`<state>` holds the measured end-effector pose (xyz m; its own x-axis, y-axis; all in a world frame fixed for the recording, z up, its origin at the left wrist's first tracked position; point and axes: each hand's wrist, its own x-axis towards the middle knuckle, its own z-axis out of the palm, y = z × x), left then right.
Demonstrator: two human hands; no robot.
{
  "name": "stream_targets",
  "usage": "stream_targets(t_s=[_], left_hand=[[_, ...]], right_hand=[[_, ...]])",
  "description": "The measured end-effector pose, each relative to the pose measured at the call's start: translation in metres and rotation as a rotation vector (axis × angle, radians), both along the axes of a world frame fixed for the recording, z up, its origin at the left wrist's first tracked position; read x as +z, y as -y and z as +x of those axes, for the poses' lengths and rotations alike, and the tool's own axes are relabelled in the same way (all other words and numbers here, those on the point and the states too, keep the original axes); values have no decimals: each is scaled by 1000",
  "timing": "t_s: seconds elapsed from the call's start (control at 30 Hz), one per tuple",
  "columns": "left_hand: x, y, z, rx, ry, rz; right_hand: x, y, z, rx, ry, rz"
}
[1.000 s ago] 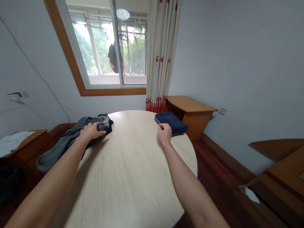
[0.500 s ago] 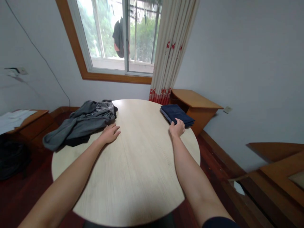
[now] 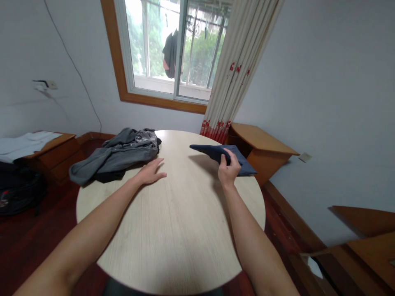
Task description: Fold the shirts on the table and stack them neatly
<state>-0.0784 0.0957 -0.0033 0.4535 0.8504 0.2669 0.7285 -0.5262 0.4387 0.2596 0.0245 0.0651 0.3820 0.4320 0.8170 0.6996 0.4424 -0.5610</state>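
Note:
My right hand (image 3: 228, 167) grips a folded dark navy garment (image 3: 206, 150) by its right end, thumb below and fingers on top. The garment is lifted and tilted, its far end sticking out to the left above the table (image 3: 173, 230). Under and behind it, a folded blue-grey garment (image 3: 246, 165) lies at the table's right edge. My left hand (image 3: 151, 172) is open, fingers spread, low over the tabletop. Just beyond it rests a rumpled pile of grey and black clothes (image 3: 120, 152), partly hanging over the table's left edge.
A wooden desk (image 3: 262, 139) stands against the right wall, behind the table. To the left is a low wooden cabinet (image 3: 58, 158) with white papers, and a black backpack (image 3: 18, 189) on the floor. A patterned curtain (image 3: 237, 70) hangs beside the window.
My right hand has lifted the dark navy garment off the folded stack and swung it leftward, exposing the blue-grey one. My left hand's fingers have spread. The view has turned slightly left.

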Motion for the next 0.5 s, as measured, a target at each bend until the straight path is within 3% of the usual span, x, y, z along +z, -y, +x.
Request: stream_targets(t_s=[0.1, 0.2, 0.4, 0.5], left_hand=[[7, 8, 11, -117, 189, 84], [16, 18, 22, -210, 305, 115], [36, 34, 24, -214, 345, -153], [50, 39, 21, -154, 564, -273]], right_hand=[[4, 13, -34, 254, 6, -138], [-3, 16, -49, 460, -2, -306], [-6, 10, -23, 900, -112, -735], [-5, 2, -7, 953, -366, -709]])
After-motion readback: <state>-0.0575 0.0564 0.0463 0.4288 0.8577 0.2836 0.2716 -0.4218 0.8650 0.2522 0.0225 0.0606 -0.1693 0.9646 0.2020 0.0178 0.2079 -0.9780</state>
